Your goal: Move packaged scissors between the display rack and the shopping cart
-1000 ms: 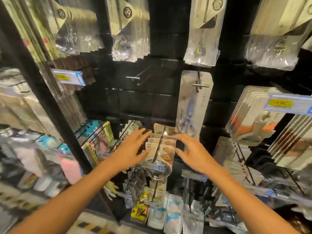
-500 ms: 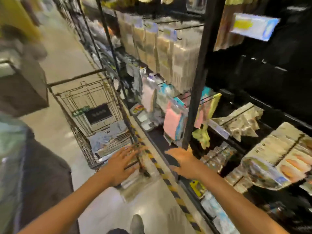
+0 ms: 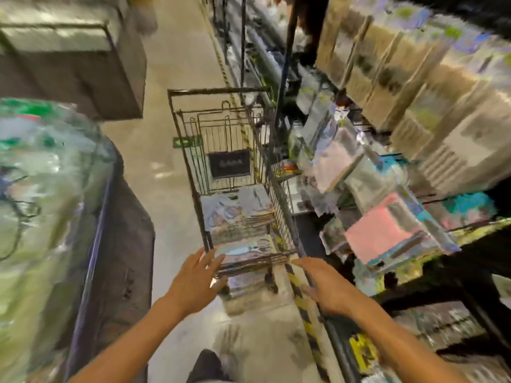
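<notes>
Both hands empty, fingers spread: left hand (image 3: 196, 283) and right hand (image 3: 323, 286) just short of the shopping cart (image 3: 279, 200) near rim. Top scissors pack (image 3: 243, 248) should be gripped flat by its edges, lifted clear of the rim.

Cart: wire shopping cart (image 3: 190, 167) stands in the aisle beside the display rack (image 3: 387, 139).
Contents: flat packaged scissors (image 3: 237, 214) stacked in the basket.
Left hand (image 3: 193, 280): fingers spread, at the cart's near rim, holding nothing.
Right hand (image 3: 326, 286): fingers straight, empty, near the cart's near corner.
Sharpness: rack goods blurred.
</notes>
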